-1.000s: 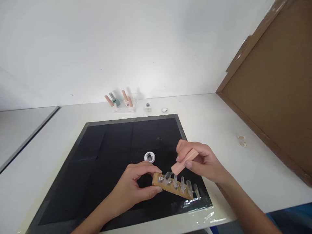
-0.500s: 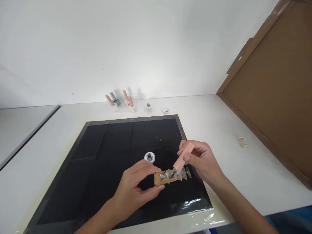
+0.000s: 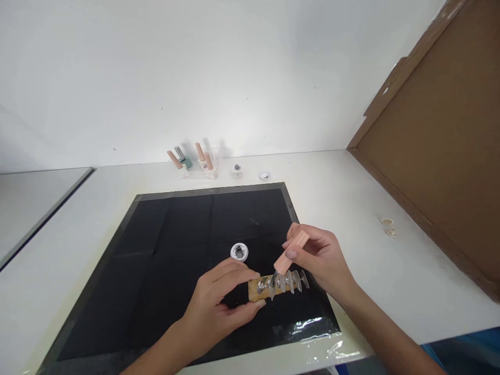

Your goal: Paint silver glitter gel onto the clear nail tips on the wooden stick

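Between the thumb and fingers of my left hand [image 3: 224, 291] is the left end of a tan block-shaped stand [image 3: 254, 291]. Several translucent false nails [image 3: 291, 281] stand upright in a row along it on silvery mounts. My right hand [image 3: 318, 255] pinches the pink cap of a nail polish brush [image 3: 292, 252], tilted down to the left. Its dark bristles reach in among the nails toward the left end of the row; whether they touch one is hard to see. A small round white dish [image 3: 239, 252] with dark residue lies just beyond my left fingers.
Under my hands lies a black mat [image 3: 175, 271] taped to the white table. Behind it stand several polish bottles [image 3: 209, 164], a small open bottle [image 3: 236, 171] and a white lid [image 3: 264, 176]. On the right are two cream discs [image 3: 387, 221] and a large cardboard panel [image 3: 437, 156].
The brush has shifted slightly left along the row of nails, its cap tilting a little lower. The stand has moved slightly right and turned a bit in my left hand.
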`<action>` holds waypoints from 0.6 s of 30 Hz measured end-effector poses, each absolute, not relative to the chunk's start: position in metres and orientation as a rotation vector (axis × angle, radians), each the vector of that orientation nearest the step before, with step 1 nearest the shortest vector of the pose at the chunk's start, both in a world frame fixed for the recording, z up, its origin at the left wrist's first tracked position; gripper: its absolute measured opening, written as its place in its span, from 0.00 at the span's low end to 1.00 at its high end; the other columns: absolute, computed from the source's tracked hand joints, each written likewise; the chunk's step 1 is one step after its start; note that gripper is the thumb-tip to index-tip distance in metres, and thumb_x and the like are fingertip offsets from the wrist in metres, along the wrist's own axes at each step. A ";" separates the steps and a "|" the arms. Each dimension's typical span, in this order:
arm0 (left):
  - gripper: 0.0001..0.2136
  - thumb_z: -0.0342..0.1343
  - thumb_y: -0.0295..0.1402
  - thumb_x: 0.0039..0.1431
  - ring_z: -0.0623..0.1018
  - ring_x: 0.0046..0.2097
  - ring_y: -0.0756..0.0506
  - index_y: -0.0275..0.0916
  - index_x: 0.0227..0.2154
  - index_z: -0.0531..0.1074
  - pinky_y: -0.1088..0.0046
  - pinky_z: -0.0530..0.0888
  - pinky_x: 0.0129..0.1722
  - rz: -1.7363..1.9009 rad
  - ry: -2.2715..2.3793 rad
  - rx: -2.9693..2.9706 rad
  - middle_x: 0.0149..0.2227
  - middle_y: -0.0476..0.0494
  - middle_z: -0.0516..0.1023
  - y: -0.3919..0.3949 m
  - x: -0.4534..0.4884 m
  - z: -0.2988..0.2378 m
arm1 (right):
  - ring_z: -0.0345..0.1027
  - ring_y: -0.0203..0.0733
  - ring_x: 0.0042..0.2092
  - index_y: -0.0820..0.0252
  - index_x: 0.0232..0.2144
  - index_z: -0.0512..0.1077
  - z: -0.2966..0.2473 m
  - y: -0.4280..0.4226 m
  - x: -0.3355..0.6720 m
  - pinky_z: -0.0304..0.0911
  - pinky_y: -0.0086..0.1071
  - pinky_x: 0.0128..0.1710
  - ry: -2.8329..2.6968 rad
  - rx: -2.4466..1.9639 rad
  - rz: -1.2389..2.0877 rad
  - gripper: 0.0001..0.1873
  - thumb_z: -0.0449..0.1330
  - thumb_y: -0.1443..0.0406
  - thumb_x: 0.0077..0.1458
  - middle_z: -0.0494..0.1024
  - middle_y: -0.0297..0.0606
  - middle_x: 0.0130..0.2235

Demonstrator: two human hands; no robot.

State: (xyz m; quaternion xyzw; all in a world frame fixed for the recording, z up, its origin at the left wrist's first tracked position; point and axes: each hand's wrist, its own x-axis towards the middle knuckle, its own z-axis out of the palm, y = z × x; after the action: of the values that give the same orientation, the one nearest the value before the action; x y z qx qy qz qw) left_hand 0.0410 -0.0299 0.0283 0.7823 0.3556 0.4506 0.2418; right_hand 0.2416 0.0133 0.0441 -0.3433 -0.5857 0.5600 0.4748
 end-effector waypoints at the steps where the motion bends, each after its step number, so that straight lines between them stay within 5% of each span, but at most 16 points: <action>1: 0.12 0.63 0.22 0.47 0.76 0.31 0.49 0.36 0.37 0.74 0.78 0.75 0.33 1.233 0.970 2.134 0.29 0.45 0.79 -0.030 0.041 0.028 | 0.67 0.34 0.25 0.58 0.22 0.71 0.043 0.014 0.242 0.64 0.30 0.28 -1.438 -0.842 1.357 0.11 0.64 0.62 0.53 0.76 0.32 0.22; 9: 0.13 0.64 0.22 0.47 0.77 0.31 0.49 0.37 0.37 0.75 0.77 0.75 0.32 1.228 0.971 2.073 0.30 0.45 0.78 -0.030 0.040 0.027 | 0.67 0.33 0.27 0.57 0.22 0.72 0.044 0.017 0.246 0.63 0.29 0.29 -1.426 -0.862 1.304 0.10 0.63 0.64 0.54 0.74 0.30 0.22; 18: 0.12 0.63 0.23 0.47 0.76 0.31 0.48 0.39 0.37 0.75 0.74 0.75 0.31 1.169 0.978 1.968 0.30 0.46 0.79 -0.030 0.039 0.026 | 0.64 0.36 0.31 0.51 0.34 0.76 0.043 0.018 0.255 0.58 0.31 0.28 -1.509 -0.599 1.347 0.05 0.61 0.60 0.57 0.72 0.33 0.29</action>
State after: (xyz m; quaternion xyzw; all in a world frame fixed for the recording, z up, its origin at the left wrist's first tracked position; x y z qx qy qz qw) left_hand 0.0387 -0.0299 0.0256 0.7490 0.3721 0.4448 0.3206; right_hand 0.2546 0.0182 0.0429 -0.2470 -0.6222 0.5553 0.4935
